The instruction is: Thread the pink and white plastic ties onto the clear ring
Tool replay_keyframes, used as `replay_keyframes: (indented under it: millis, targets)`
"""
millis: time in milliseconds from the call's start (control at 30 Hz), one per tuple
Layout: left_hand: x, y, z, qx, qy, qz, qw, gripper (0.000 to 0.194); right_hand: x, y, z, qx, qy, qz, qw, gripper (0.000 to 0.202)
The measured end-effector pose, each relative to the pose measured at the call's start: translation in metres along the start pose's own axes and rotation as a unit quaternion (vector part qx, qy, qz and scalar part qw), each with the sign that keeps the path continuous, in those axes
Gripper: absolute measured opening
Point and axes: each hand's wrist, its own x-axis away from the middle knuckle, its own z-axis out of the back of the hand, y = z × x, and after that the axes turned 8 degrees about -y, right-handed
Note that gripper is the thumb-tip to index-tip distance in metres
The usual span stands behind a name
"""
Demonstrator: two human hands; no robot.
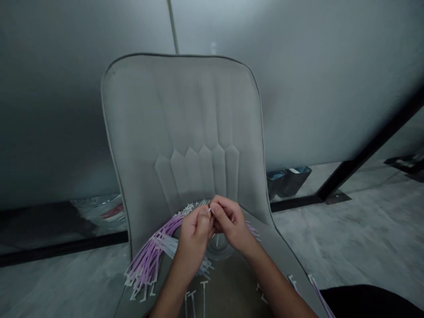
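Observation:
My left hand point(194, 232) and my right hand point(233, 223) meet above the seat of a grey chair point(232, 289). Thumbs and fingers of both are pinched around a small white piece point(209, 210), too small to identify. Left of my hands lies a fanned bundle of thin purple sticks point(147, 254) with white hooked ends. Paler sticks point(167, 244) cross it and pass partly behind my left hand. Below my hands sits a clear round dish point(220, 254), partly hidden. Several white T-ended sticks point(204, 296) lie near my left forearm.
The padded chair back point(188, 110) rises behind my hands against a frosted panel point(314, 88). More purple sticks point(319, 293) lie at the seat's right edge. Dark bins point(293, 181) and a clear plastic bag point(102, 212) show beyond the panel. A black frame point(351, 163) slants at right.

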Motion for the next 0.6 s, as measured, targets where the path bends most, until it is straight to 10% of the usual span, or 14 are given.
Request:
replay_keyframes:
  millis: [600]
  targets:
    - [-0.007,-0.007,0.002,0.051,-0.009,0.005,0.999,0.032,0.0,0.01,-0.003,-0.182,-0.008,-0.031,0.983,0.037]
